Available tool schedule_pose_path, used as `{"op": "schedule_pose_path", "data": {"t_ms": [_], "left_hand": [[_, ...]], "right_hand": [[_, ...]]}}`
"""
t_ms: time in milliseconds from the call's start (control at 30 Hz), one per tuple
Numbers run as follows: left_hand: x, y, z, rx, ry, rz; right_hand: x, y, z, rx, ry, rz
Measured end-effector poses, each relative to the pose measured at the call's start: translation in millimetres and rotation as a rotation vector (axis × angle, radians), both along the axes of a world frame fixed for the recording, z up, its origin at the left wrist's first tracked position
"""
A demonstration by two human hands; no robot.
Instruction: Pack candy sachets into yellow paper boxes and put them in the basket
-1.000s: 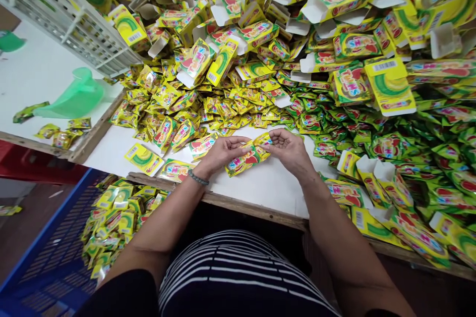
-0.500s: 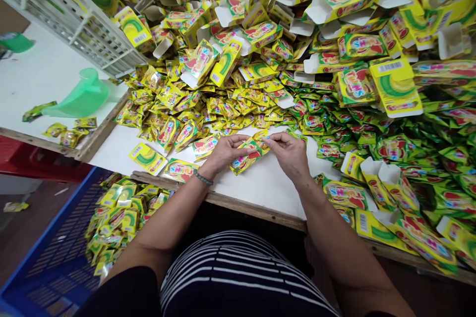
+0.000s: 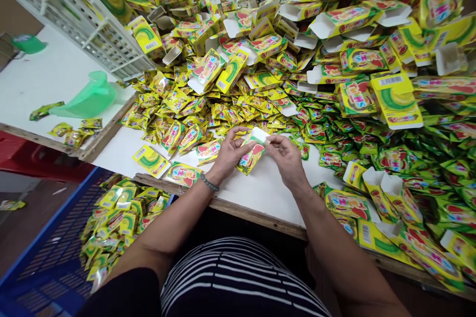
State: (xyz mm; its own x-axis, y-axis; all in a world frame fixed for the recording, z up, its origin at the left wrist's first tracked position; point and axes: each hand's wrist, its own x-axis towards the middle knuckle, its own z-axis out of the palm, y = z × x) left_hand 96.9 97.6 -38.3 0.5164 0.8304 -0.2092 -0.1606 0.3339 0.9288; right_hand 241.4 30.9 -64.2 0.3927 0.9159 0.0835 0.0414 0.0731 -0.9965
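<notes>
The left hand (image 3: 227, 158) pinches a small carton (image 3: 250, 161) between thumb and fingers, over the white tabletop (image 3: 260, 198) near its front edge. The right hand (image 3: 288, 161) has its fingertips at the carton's upper right edge, beside the raised white flap (image 3: 259, 134); whether they pinch it I cannot tell. Pink and blue letters show on the carton, partly covered by the left thumb. Beside the left wrist lies a flat box (image 3: 182, 174) with the same style of lettering, seemingly starting with T and ending in NS; the middle is unclear. Left of it, a yellow box (image 3: 151, 160) shows a barcode. Beyond the hands are yellow sachets (image 3: 230, 113), dark green sachets (image 3: 394, 157) and heaped open cartons (image 3: 340, 21), one barcoded box (image 3: 396, 101) among them.
</notes>
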Motion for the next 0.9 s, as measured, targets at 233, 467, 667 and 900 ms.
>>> {"op": "schedule_pose_path", "data": {"t_ms": [233, 467, 667, 900], "left_hand": [[-5, 1, 1.3, 0.021, 0.011, -0.105], [-5, 1, 1.9, -0.032, -0.016, -0.062], [-3, 0, -1.3, -0.015, 0.039, -0.044], [-3, 0, -2.8, 0.031, 0.035, -0.069]], "right_hand": [[-1, -1, -2.8, -0.083, -0.017, 0.16], [4, -1, 3.0, -0.032, 0.044, 0.152], [5, -1, 1.6, -0.073, 0.083, 0.113], [9, -1, 1.9, -0.169, 0.333, 0.076]]}}
